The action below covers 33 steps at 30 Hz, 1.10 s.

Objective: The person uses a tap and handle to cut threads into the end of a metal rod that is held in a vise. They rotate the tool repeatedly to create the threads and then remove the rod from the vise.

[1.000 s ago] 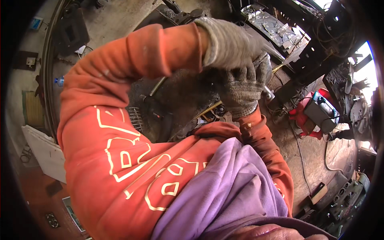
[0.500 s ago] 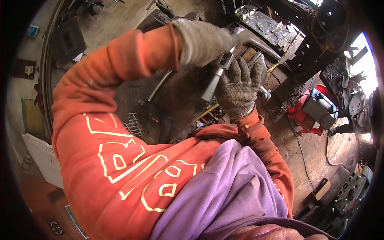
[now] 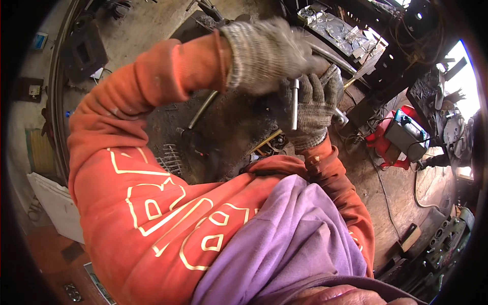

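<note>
My left hand [image 3: 269, 56], in a grey knit glove, is bent over at the top middle, its fingers curled and smeared by motion. Whatever it grips is mostly hidden. Just below its fingers a bright, straight metal rod [image 3: 295, 105] points down in front of my right hand. My right hand [image 3: 314, 108], gloved the same way, has its fingers bent around a metal piece [image 3: 330, 76] whose shape I cannot make out. A round metal tube end [image 3: 339, 118] shows beside the right wrist. Past the fingers runs a grey metal pipe [image 3: 333, 57].
Metal scraps lie on a bench or tray [image 3: 345, 38] at the far right, beside a dark steel frame [image 3: 386, 76]. A red and grey machine [image 3: 406, 134] with cables stands on the floor to the right. Another metal tube [image 3: 203, 109] and a coil spring [image 3: 170, 158] lie left of my hands.
The slotted metal tool that slanted down left between my hands has swung; a straight rod now points down there. My left hand has shifted slightly down; the right has barely moved.
</note>
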Motion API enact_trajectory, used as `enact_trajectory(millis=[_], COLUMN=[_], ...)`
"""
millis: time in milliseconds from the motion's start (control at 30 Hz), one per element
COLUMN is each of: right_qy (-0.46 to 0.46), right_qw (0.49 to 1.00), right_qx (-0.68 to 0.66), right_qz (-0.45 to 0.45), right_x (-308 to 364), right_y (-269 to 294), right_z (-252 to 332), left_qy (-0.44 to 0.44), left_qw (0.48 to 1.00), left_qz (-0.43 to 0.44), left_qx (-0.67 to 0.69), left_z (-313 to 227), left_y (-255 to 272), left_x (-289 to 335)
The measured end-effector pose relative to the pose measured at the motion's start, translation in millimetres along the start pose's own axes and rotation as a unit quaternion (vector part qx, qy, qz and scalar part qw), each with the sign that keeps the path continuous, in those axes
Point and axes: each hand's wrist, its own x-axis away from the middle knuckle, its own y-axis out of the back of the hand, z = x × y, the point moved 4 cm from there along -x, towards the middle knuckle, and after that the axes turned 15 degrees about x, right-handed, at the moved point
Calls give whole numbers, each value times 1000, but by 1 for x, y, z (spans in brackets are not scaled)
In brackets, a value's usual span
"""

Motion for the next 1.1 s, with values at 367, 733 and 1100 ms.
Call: enact_trajectory(millis=[367, 733, 1100], right_qy=[-47, -43, -34], right_qw=[997, 999, 999], right_qx=[-20, -26, -28], right_qz=[-50, -2, 31], right_x=[-5, -12, -22], right_y=[15, 16, 34], right_z=[-3, 2, 3], left_qy=[-12, -191, -185], left_qw=[993, 976, 976], left_qz=[-39, -103, -110], left_qx=[108, -23, 30], left_z=[4, -5, 9], left_y=[4, -7, -4], left_x=[-15, -9, -12])
